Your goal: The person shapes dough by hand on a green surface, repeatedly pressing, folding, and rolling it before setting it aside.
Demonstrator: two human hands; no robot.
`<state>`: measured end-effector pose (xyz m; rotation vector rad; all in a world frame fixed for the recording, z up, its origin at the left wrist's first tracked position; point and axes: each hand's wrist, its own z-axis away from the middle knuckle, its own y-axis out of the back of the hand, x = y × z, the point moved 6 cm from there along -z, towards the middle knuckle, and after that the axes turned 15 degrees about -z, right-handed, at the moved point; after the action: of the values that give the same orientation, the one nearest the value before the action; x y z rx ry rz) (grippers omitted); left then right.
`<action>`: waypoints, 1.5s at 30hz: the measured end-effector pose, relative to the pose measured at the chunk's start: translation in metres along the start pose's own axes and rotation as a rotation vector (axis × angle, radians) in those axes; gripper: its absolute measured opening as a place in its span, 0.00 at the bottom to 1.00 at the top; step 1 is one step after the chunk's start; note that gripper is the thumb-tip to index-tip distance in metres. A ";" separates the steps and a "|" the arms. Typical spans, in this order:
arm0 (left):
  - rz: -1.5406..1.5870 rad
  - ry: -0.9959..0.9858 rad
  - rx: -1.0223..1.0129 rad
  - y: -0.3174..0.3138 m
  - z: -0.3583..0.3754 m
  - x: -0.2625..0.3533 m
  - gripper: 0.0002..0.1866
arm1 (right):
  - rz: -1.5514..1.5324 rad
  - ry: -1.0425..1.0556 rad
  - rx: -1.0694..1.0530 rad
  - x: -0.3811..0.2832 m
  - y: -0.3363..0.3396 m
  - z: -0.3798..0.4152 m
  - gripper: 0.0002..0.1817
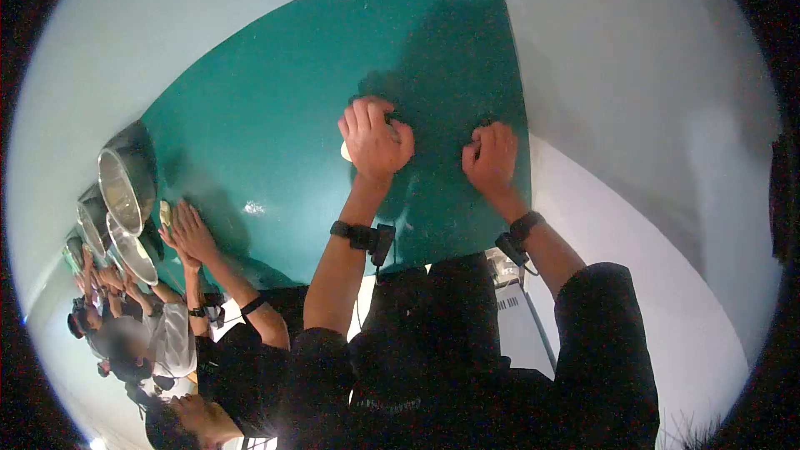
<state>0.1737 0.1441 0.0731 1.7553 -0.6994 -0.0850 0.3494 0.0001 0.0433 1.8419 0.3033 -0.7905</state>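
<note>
My left hand (375, 140) is curled over a pale lump of dough (346, 152) on the green tabletop (308, 58). Only a small edge of the dough shows beside the palm; the fingers and hand cover the rest. To its right, my right hand (490, 157) rests near the table's right edge with its fingers curled in, apart from the dough. I see nothing between those fingers. Both wrists wear black straps with small devices.
At the left, a co-worker's hands (192, 233) press a yellowish dough piece (165, 213). Metal bowls (125, 187) line the far left edge, with more people beyond. A white powdery patch (254, 208) marks the table. A pale wall (617, 100) borders the right side.
</note>
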 end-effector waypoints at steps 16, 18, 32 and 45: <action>-0.033 0.068 -0.040 -0.046 -0.109 -0.008 0.10 | 0.007 -0.005 -0.037 0.005 0.003 0.003 0.11; -0.027 0.063 -0.025 -0.051 -0.121 -0.012 0.09 | 0.026 0.017 -0.004 0.001 0.004 -0.004 0.11; -0.019 -0.005 0.028 -0.008 -0.006 0.023 0.26 | 0.013 0.036 0.005 -0.001 0.010 0.006 0.10; 0.826 0.830 0.243 0.028 0.151 -0.014 0.07 | -0.013 0.112 0.109 -0.009 0.017 0.004 0.08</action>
<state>0.0890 0.0174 0.0473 1.4011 -0.7548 1.2550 0.3504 -0.0094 0.0601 1.9921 0.3495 -0.7264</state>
